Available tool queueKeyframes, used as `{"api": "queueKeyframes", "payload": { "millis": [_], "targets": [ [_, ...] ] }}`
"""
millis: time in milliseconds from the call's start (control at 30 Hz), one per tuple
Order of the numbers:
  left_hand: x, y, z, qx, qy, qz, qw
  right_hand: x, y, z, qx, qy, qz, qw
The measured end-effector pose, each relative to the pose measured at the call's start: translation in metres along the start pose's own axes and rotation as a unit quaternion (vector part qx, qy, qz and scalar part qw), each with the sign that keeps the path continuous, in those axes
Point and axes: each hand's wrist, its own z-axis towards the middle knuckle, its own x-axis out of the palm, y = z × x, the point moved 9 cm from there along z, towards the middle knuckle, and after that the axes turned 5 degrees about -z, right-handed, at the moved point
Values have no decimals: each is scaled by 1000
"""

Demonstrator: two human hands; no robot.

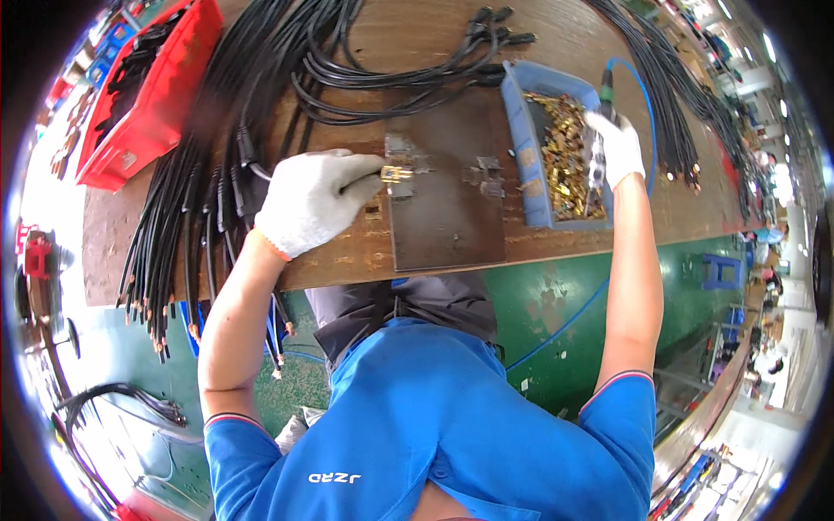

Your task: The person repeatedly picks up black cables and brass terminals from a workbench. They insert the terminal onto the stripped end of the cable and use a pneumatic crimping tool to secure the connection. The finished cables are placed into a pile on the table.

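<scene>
My left hand (311, 195), in a white knit glove, is closed in a pinch on a small brass-coloured metal fitting (398, 174) above a dark flat plate (447, 230) on the table. My right hand (618, 149), gloved too, is wrapped round a power screwdriver (597, 169) with a green and black upper end and a silvery lower part. A blue hose (647, 87) runs from its top. The screwdriver points down over a blue plastic bin (524, 143) heaped with brass-coloured fittings (565, 152). My fingers hide part of the tool.
Bundles of black cables (230, 113) lie left of the plate, their ends hanging over the table edge. Looped black cables (391, 82) lie behind it, and more cables (665, 113) at the far right. A red bin (156, 95) with black parts stands at the left.
</scene>
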Motion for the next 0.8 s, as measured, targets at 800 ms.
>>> {"api": "queueKeyframes", "payload": {
  "millis": [800],
  "targets": [
    [2, -5, 6, 7, -15, -2, 1000, 240, 75, -173, -266, 233, -22, 935]
  ]
}}
